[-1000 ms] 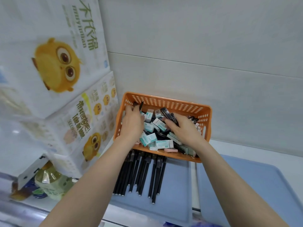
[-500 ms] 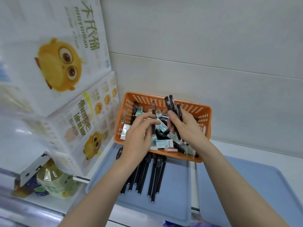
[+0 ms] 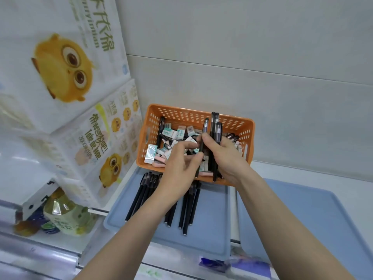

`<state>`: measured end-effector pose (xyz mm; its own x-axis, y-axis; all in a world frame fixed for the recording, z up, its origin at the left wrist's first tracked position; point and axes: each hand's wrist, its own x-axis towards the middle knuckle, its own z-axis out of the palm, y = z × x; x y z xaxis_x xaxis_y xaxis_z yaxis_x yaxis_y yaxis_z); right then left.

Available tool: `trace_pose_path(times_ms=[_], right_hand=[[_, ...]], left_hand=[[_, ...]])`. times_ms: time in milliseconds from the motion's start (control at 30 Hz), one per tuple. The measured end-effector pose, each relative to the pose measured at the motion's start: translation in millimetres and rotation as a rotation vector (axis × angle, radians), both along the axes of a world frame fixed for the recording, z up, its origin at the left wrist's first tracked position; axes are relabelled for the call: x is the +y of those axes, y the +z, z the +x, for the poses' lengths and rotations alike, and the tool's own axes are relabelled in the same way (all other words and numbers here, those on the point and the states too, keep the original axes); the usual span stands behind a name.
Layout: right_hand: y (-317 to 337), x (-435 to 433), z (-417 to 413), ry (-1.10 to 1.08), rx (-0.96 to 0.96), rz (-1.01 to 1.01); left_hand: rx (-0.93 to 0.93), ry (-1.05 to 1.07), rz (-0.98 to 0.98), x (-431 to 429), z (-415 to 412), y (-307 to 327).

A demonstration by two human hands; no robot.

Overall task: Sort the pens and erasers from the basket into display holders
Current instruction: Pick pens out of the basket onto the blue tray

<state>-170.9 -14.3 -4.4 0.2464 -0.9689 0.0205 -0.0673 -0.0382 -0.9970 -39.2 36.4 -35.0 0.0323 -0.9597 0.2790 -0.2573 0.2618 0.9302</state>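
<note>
Black pens (image 3: pixel 215 128) are grasped by the right hand (image 3: pixel 226 158) over the basket (image 3: pixel 181 112); the left hand's (image 3: pixel 179 170) grasp cannot be told.

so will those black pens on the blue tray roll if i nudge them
Probably yes: the pens look slim and round and lie loose on the flat tray, so a sideways nudge would likely roll them. Its raised edge should stop them. They look stiff and light.

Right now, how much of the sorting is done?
Only partly. A row of pens already lies on the left blue tray. The right grip holds a bunch of pens over the orange basket. Many erasers and more pens wait inside it.
</note>
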Motion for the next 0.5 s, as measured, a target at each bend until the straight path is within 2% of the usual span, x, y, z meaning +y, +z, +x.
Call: trace_pose_path(times_ms=[100,267,333,433,500], right_hand=[[-1,5,4,-0.006,-0.024,0.025],[5,12,2,0.023,-0.041,0.105],[6,14,-2,0.055,-0.031,0.110],[9,18,-11,0.071,-0.028,0.022],[12,18,-16,0.053,-0.007,-0.036]], left_hand=[[-0.106,-0.083,0.118,-7,-5,0],[-0.074,-0.139,0.083,-4,-13,1],[0.004,-0.171,0.107,-2,-13,0],[0.224,-0.225,0.189,3,-15,0],[0.268,-0.229,0.198,4,-13,-1]])
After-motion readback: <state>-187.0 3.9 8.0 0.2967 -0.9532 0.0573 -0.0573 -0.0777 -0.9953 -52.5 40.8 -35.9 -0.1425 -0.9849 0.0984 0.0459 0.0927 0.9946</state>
